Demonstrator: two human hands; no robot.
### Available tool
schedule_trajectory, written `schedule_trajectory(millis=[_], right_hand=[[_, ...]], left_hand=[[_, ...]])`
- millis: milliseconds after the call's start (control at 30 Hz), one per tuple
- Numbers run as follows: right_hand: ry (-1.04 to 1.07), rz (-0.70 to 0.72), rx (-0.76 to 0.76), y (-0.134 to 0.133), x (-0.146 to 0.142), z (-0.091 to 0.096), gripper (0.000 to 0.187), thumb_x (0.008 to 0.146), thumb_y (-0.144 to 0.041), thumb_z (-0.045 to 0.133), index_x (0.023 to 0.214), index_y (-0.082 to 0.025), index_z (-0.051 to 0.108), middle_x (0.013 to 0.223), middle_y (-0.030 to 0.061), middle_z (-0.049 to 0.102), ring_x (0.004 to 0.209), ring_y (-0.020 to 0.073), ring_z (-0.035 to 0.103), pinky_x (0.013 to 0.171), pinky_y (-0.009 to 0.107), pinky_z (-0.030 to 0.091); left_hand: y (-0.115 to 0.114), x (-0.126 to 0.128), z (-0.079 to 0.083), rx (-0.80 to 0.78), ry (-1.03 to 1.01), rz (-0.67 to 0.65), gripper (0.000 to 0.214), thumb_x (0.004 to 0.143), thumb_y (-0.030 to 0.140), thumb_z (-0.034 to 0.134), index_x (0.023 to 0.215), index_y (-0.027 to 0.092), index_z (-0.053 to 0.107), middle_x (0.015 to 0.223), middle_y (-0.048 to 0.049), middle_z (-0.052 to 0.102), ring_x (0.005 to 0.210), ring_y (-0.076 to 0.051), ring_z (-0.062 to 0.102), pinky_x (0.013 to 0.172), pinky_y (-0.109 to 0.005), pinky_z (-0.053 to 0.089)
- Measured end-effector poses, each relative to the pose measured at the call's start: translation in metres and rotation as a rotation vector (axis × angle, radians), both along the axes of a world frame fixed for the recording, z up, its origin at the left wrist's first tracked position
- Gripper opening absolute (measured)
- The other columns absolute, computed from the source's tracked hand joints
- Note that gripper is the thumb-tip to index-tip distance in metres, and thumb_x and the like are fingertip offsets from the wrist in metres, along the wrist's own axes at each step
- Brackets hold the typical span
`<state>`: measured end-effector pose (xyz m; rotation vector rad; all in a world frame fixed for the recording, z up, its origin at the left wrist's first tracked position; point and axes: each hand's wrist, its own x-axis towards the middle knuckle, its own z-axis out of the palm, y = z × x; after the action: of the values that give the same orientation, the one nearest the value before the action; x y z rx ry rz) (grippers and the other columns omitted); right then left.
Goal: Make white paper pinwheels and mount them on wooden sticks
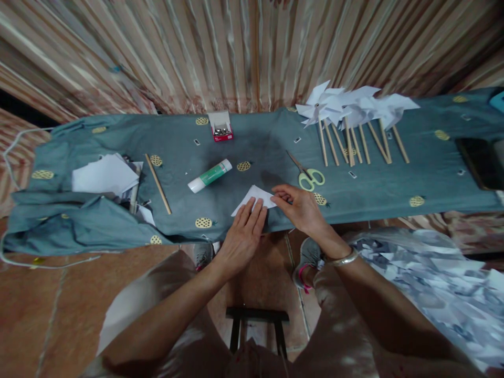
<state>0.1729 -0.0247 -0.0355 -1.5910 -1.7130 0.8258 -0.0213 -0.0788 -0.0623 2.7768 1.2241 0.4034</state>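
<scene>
A small folded piece of white paper lies at the front edge of the cloth-covered table. My left hand rests flat on it with the fingers stretched out. At the paper's right corner my right hand pinches the tip between thumb and forefinger. Scissors with pale green handles lie just beyond my right hand. A green and white glue stick sits to the left, farther back than the paper.
White paper pinwheels on wooden sticks lie at the back right. A small box of metal pins stands at the back. Left are a loose stick and paper sheets. A phone lies far right; a bag of paper pieces stands below.
</scene>
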Motion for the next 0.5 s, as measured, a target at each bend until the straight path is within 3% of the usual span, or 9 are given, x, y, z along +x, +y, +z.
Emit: schedule_trajectory(millis=[500], right_hand=[[-0.062,-0.002,0.002,0.0048,-0.0040,0.0004,0.017,0.080,-0.023,0.065,0.095,-0.019,0.073,0.083,0.0051,0.077,0.076,0.0195,0.071,0.075,0.033,0.055]], left_hand=[[-0.0067,-0.0002,0.0006,0.038,0.005,0.010,0.054,0.093,0.008,0.047,0.145,0.002,0.032,0.156,-0.0274,0.033,0.150,-0.036,-0.003,0.115,-0.059,0.034]])
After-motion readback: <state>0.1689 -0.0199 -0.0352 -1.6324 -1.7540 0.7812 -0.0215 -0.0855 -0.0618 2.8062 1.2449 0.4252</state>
